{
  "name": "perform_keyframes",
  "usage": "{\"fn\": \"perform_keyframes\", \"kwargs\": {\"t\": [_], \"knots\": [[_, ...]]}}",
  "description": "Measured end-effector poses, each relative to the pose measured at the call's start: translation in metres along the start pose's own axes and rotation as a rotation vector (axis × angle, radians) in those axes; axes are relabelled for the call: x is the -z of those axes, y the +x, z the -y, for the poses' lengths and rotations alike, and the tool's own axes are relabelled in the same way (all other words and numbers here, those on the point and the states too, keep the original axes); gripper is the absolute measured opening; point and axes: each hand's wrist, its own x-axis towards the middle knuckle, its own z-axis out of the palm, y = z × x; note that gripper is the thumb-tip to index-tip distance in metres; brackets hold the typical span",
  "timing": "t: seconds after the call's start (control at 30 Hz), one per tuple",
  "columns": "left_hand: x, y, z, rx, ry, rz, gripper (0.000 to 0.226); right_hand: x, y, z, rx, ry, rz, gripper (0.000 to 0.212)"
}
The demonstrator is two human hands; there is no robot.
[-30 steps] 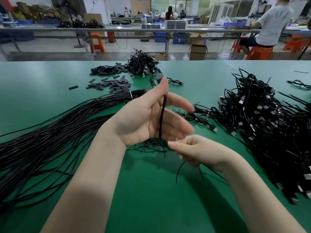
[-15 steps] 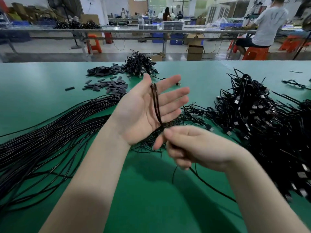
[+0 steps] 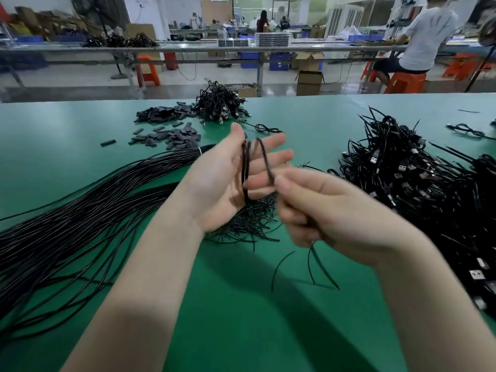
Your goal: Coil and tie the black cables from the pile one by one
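The left hand (image 3: 222, 183) is held palm-up with its fingers spread and nearly straight, and a thin black cable (image 3: 245, 167) is looped in several turns across the palm between thumb and fingers. The right hand (image 3: 322, 208), blurred, has its fingers curled and pinches a strand of that cable just beside the left fingertips; loose ends of the cable hang below it toward the green bench (image 3: 241, 318). Under and behind the hands lies a small heap of short thin black wire ties (image 3: 247, 224). To the left, a long bundle of straight black cables (image 3: 80, 210), bound with a white band at its far end, fans out across the bench. To the right sits a large tangled pile of black cables with USB plugs (image 3: 416, 178). Farther back are scattered dark grey flat sleeve pieces (image 3: 171, 135) and a smaller heap of coiled black cables (image 3: 218, 103). Beyond the bench, a person in a white shirt (image 3: 426, 41) sits on an orange stool (image 3: 405, 81).
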Motion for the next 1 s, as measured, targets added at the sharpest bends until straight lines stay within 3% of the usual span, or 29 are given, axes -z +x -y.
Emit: {"fn": "perform_keyframes", "kwargs": {"t": [0.1,0.2,0.3,0.4,0.47,0.57,0.7,0.87,1.0], "knots": [[0.000,-0.008,-0.010,-0.056,-0.180,0.109,0.072,0.000,0.007,-0.026,-0.248,-0.120,0.085,0.034],[0.002,-0.015,-0.013,-0.035,0.064,0.112,0.072,0.013,0.008,-0.041,-0.393,-0.313,-0.098,0.047],[0.007,-0.013,-0.005,0.046,0.510,0.102,0.074,0.028,0.003,-0.033,-0.320,-0.435,-0.456,0.054],[0.006,-0.005,0.006,0.144,0.706,0.020,0.072,0.031,0.001,-0.011,-0.126,-0.256,-0.580,0.043],[0.004,0.000,0.011,0.098,0.594,-0.053,0.063,0.019,0.001,0.003,-0.012,-0.182,-0.483,0.035],[0.004,0.006,0.008,-0.070,0.185,-0.154,0.058,-0.005,0.004,0.004,0.044,-0.148,-0.258,0.026],[0.003,0.004,0.001,-0.054,-0.229,-0.039,0.070,-0.015,0.014,-0.013,-0.075,-0.168,-0.162,0.032],[-0.009,0.005,0.009,-0.071,-0.167,-0.184,0.057,-0.008,0.016,-0.024,-0.154,-0.311,-0.210,0.036],[-0.010,0.008,0.017,-0.139,0.032,-0.219,0.050,-0.010,0.019,-0.025,-0.110,-0.403,-0.321,0.012]]}}
